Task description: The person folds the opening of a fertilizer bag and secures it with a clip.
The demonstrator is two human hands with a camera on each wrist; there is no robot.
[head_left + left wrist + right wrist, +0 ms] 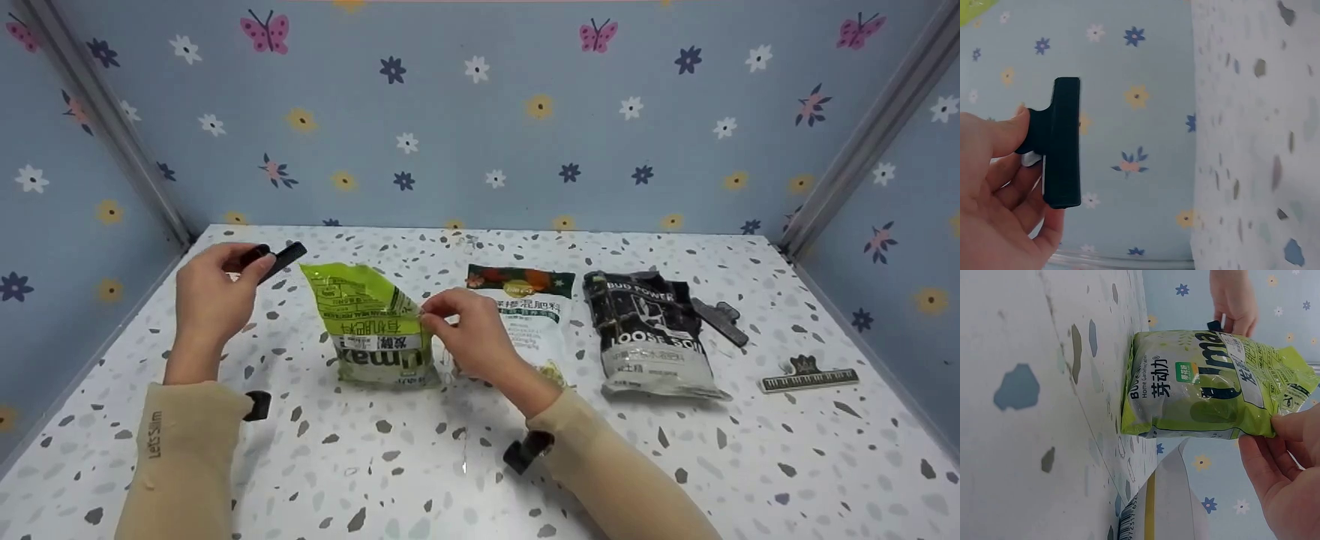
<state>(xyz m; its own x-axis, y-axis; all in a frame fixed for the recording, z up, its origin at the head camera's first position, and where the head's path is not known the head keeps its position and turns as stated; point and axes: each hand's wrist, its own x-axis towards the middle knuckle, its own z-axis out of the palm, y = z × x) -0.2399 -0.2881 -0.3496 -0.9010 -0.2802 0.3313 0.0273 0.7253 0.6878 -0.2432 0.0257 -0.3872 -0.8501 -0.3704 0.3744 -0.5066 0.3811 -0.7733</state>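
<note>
My left hand (217,289) pinches a black bag clip (1064,143) by its handle, thumb on one side and fingers on the other. It is raised left of a green fertilizer bag (375,330), which stands upright on the table with its top slanting up to the left. In the head view my right hand (476,330) pinches the bag's right upper edge between thumb and fingers. From the right wrist view, the right thumb and fingertips (1283,424) grip the green plastic near the top. The left hand shows behind the bag there.
A white fertilizer bag (532,322) lies partly behind my right hand. Right of it is a black-and-white soil bag (652,337) with a dark clip (721,321) beside it. A piano-key clip (808,379) lies further right. Flowered walls (480,150) enclose the speckled table (360,465).
</note>
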